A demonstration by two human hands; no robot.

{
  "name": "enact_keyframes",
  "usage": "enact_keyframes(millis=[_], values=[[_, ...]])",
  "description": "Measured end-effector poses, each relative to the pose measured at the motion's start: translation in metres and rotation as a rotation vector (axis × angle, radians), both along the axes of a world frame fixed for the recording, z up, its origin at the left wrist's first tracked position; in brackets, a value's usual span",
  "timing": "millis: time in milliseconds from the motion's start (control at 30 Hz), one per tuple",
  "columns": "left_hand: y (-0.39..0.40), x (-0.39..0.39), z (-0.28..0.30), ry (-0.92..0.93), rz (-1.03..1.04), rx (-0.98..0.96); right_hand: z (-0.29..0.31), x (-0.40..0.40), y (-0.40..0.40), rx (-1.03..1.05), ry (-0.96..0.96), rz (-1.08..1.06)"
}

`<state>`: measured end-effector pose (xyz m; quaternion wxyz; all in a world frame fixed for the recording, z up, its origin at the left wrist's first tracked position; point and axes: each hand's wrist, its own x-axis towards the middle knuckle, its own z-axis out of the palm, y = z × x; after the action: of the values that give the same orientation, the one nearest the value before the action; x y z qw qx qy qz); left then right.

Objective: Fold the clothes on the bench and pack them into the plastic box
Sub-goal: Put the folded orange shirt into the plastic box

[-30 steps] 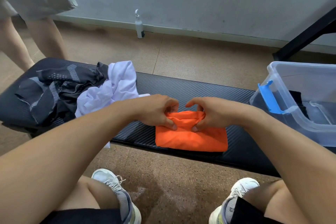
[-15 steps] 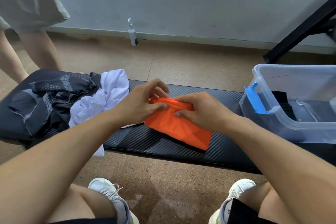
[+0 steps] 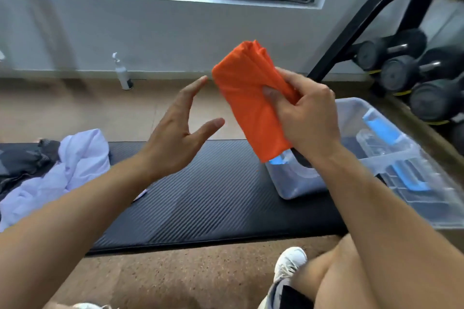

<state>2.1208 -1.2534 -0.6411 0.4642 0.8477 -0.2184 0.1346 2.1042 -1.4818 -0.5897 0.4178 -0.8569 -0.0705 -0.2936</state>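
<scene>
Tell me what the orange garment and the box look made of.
Orange garment: thin, smooth knit fabric, likely synthetic; it folds in soft creases under the right hand. Plastic box: clear, glossy, rigid plastic; contents show through its walls, blue latches.

The right hand [image 3: 307,118] holds the folded orange garment [image 3: 247,98] above the counter [image 3: 213,195]. The left hand [image 3: 175,138] hangs spread beside it.
</scene>
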Motion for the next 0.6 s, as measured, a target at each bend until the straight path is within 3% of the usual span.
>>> enact_keyframes(millis=[100,267,467,600], values=[[-0.048,0.002,0.010,0.018,-0.089,0.109,0.013,0.002,-0.053,0.018,0.013,-0.170],[-0.127,0.019,0.016,-0.022,-0.141,0.233,0.004,0.006,-0.119,-0.154,0.303,-0.374],[-0.185,0.054,0.001,0.102,-0.075,0.574,-0.012,0.013,-0.158,-0.254,0.759,-0.418],[-0.191,0.060,-0.008,0.153,-0.079,0.681,-0.020,0.031,-0.168,-0.466,0.939,-0.419]])
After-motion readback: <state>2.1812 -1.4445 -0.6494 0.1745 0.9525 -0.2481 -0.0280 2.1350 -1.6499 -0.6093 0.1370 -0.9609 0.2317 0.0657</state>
